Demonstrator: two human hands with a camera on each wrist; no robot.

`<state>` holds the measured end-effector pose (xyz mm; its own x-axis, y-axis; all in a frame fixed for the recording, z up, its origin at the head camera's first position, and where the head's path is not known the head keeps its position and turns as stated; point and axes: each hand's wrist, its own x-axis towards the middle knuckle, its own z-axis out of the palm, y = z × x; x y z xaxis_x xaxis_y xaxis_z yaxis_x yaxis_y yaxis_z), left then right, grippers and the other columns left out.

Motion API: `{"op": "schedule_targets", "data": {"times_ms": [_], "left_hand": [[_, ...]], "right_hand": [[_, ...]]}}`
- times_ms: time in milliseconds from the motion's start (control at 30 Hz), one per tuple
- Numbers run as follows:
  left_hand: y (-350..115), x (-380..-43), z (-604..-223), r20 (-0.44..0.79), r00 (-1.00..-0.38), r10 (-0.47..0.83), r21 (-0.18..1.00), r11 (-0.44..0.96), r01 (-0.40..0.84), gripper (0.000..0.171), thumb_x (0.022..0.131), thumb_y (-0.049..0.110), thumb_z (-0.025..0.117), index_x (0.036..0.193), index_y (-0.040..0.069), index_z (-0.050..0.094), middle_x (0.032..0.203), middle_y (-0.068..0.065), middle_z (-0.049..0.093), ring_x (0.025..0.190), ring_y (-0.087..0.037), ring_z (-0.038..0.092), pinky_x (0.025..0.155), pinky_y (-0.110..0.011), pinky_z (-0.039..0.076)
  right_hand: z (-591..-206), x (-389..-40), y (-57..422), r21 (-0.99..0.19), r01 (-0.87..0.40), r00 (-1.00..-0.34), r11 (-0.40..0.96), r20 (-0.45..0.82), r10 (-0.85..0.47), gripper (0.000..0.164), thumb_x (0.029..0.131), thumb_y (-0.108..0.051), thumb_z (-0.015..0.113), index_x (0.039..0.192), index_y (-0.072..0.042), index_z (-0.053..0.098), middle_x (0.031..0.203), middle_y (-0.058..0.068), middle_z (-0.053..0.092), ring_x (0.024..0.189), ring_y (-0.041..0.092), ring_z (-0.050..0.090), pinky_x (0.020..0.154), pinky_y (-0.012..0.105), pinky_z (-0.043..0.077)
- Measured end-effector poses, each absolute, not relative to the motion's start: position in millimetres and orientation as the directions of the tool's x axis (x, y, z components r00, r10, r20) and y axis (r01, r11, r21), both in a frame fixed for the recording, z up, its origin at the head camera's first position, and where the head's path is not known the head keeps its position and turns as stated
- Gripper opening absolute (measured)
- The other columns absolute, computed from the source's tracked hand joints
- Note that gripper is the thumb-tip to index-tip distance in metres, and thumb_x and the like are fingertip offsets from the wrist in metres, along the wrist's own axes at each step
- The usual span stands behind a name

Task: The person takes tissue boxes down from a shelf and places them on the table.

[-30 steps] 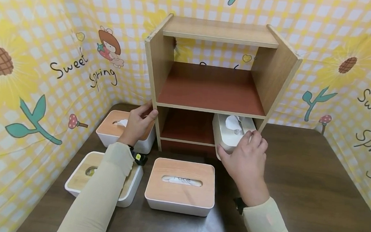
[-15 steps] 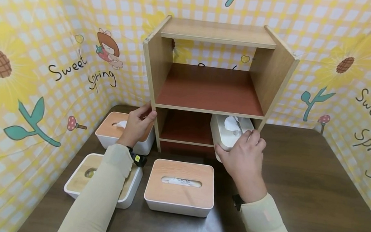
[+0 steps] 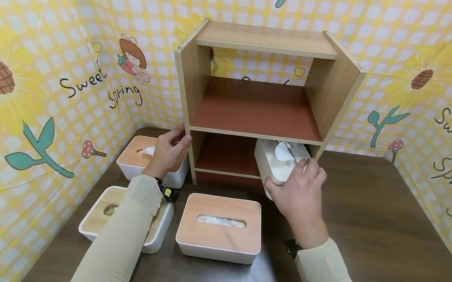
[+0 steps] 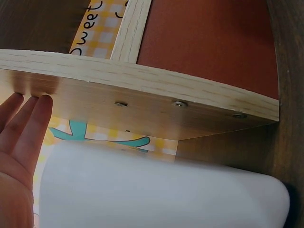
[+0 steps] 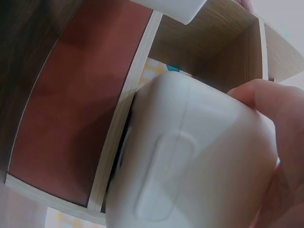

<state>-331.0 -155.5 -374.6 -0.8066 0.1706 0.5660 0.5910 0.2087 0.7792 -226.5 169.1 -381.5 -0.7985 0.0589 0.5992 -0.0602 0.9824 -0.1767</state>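
My right hand (image 3: 302, 199) grips the front end of a white tissue box (image 3: 272, 167), a tissue poking from its top slot. The box sits partly inside the lower right of a wooden shelf unit (image 3: 257, 110), under the middle board. Its near end sticks out past the front edge. Seen from the right wrist, the thumb lies along one side of the box (image 5: 199, 152); most of the other fingers are hidden. My left hand (image 3: 166, 152) rests against the unit's left side panel, straight fingertips touching its outer face (image 4: 85, 99) in the left wrist view.
A wood-lidded tissue box (image 3: 135, 147) stands beside the unit, below the left hand. Another (image 3: 97, 208) lies partly under the left forearm, and a third (image 3: 219, 239) sits in front of the unit. Dark table (image 3: 386, 213) extends right; patterned cloth (image 3: 416, 119) hangs behind.
The white tissue box has turned slightly in the opening, its far end shifting a little left and its near end slightly forward. The right hand stays on it; the left hand keeps its place.
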Motion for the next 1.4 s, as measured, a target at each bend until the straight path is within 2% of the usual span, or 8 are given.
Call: {"op": "schedule_targets", "data": {"times_ms": [233,500,833,1100,1400], "left_hand": [[-155.8,-332.4,-375.0,0.555,-0.815,0.169,0.793,0.190,0.579,0.045,0.097,0.005,0.060,0.139,-0.003,0.049,0.127,-0.025,0.058,0.105,-0.008,0.059,0.084,-0.020,0.050],[-156.1,-331.0,-376.0,0.572,-0.802,0.174,0.774,0.210,0.598,0.045,0.098,0.013,0.060,0.139,-0.003,0.050,0.126,-0.024,0.059,0.106,-0.018,0.061,0.084,-0.020,0.050],[-155.9,-330.4,-374.9,0.569,-0.804,0.175,0.774,0.216,0.595,0.043,0.097,0.008,0.060,0.138,-0.003,0.051,0.126,-0.024,0.059,0.108,-0.029,0.060,0.084,-0.020,0.050],[-156.9,-331.6,-374.4,0.567,-0.804,0.178,0.780,0.197,0.594,0.044,0.098,0.009,0.059,0.138,-0.004,0.050,0.127,-0.026,0.058,0.110,-0.040,0.058,0.083,-0.019,0.050],[-156.2,-331.3,-375.1,0.570,-0.802,0.179,0.780,0.187,0.596,0.047,0.098,0.015,0.061,0.138,-0.004,0.049,0.128,-0.026,0.057,0.112,-0.043,0.057,0.084,-0.020,0.049]], "right_hand": [[-387.5,-225.0,174.2,-0.191,-0.160,-0.725,0.968,0.688,0.016,0.092,0.070,-0.048,0.067,0.120,0.027,0.046,0.118,0.038,0.044,0.105,0.053,0.039,0.090,0.058,0.030],[-398.8,-224.4,182.4,-0.179,-0.273,-0.628,0.945,0.777,-0.034,0.085,0.070,-0.047,0.066,0.115,0.024,0.051,0.116,0.037,0.048,0.101,0.055,0.041,0.091,0.059,0.031],[-405.6,-221.7,193.0,-0.189,-0.358,-0.597,0.915,0.800,-0.068,0.082,0.070,-0.048,0.065,0.116,0.018,0.054,0.119,0.032,0.050,0.106,0.052,0.041,0.094,0.056,0.033],[-407.7,-220.7,199.5,-0.164,-0.430,-0.527,0.888,0.844,-0.099,0.081,0.069,-0.047,0.065,0.113,0.020,0.056,0.116,0.033,0.052,0.102,0.053,0.042,0.092,0.058,0.034],[-407.6,-219.2,208.8,-0.124,-0.507,-0.468,0.853,0.870,-0.152,0.081,0.072,-0.050,0.064,0.114,0.019,0.057,0.116,0.033,0.055,0.101,0.052,0.045,0.094,0.059,0.033]]}}
